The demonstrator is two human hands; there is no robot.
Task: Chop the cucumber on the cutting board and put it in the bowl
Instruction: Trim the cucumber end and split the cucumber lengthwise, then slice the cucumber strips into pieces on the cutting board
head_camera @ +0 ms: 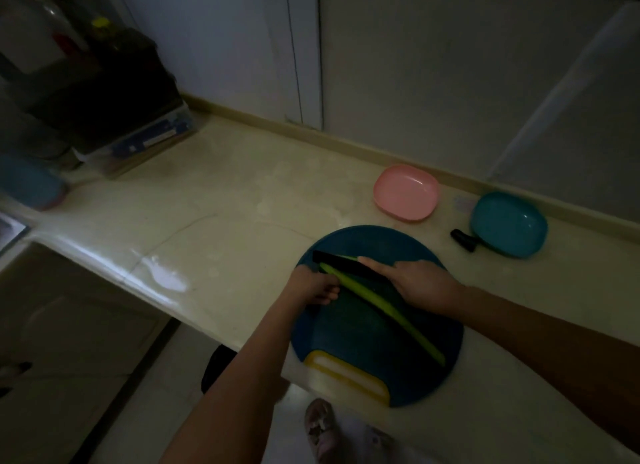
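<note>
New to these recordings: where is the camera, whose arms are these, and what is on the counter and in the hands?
There is no machine here: a person works with bare hands. The single picture comes from a camera worn on their head, looking down. On the pale counter lies a round blue cutting board with a long cucumber on it. The left hand grips the cucumber near its far end. The right hand holds a black knife, its blade at that same end. Farther back sit a pink dish, a teal bowl and a small black object too dim to identify.
</note>
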